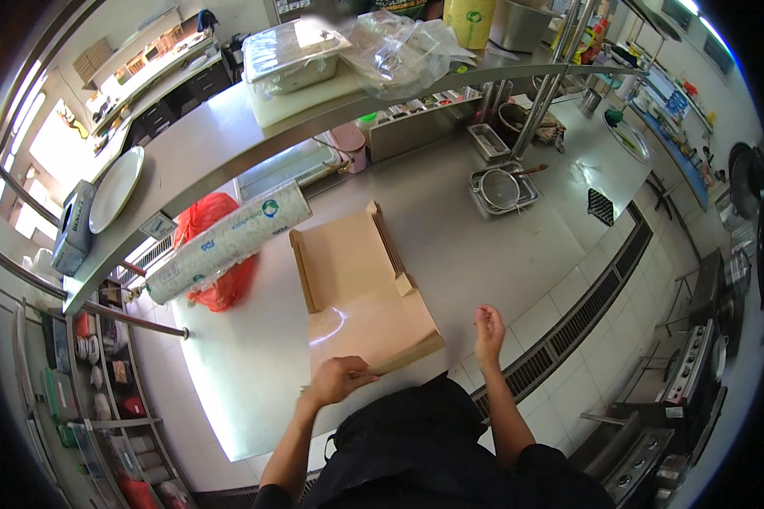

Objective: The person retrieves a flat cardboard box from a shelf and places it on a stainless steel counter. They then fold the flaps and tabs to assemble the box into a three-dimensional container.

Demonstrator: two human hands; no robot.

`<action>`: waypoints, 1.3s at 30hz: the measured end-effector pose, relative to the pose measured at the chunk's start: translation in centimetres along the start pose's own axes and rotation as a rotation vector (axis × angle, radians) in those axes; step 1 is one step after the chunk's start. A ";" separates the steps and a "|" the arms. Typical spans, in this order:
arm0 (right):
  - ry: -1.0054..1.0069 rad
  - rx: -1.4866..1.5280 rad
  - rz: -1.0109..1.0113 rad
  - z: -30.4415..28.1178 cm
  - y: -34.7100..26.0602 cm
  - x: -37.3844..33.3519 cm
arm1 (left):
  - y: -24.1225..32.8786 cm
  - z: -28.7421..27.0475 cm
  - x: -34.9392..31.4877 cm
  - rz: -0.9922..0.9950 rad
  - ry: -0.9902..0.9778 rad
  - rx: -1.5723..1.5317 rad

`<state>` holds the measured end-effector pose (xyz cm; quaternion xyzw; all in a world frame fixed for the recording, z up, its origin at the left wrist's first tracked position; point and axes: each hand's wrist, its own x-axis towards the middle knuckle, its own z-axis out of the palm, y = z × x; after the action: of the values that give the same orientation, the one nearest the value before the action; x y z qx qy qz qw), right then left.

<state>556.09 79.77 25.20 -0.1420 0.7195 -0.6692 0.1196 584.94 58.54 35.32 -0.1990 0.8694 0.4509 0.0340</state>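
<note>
A brown cardboard box [356, 280] lies partly folded on the steel worktable in front of me. Narrow side walls stand up along its far half, while its near half has a glossy shine. My left hand [341, 380] is closed on the box's near edge, close to the left corner, with the thumb and fingers pinching the flap. Just off the box's near right corner, my right hand [488, 333] is raised in the air. Its fingers are loosely curved, with nothing visible in them, and it touches nothing.
A large plastic-wrapped roll [229, 242] and a red plastic bag [225, 284] are at the left. Overhead runs a steel shelf [204, 148] with a lidded container [293, 59]. Farther right are a strainer on a tray [499, 188] and a black trivet [600, 206].
</note>
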 end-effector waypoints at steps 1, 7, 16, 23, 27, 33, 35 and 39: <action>0.035 0.110 0.080 -0.2 0.4 0.5 | 0.2 -1.9 -0.7 0.018 0.034 -0.162; -0.439 -0.035 0.198 1.8 1.9 1.0 | 0.9 -11.3 -5.6 0.337 0.223 -0.838; -0.671 0.449 0.423 11.0 0.6 2.4 | -5.7 -7.3 -11.3 0.481 0.535 -1.382; -0.729 0.415 0.454 13.7 7.4 7.6 | -5.9 -5.5 -10.3 0.360 0.532 -1.421; -0.908 0.055 0.557 14.7 3.3 4.8 | -6.1 -6.2 -12.2 0.287 0.593 -1.372; -1.058 -0.038 0.673 15.7 0.1 4.1 | -5.8 -8.2 -12.8 0.231 0.623 -1.307; -0.982 0.304 0.684 14.7 2.8 4.9 | -5.8 -8.6 -12.7 0.217 0.617 -1.294; -1.014 0.519 0.630 9.8 0.5 7.9 | -6.1 -9.5 -13.2 0.199 0.636 -1.252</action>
<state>552.29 67.82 24.12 -0.1892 0.3960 -0.6041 0.6652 600.55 51.95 39.39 -0.2227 0.4287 0.7870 -0.3838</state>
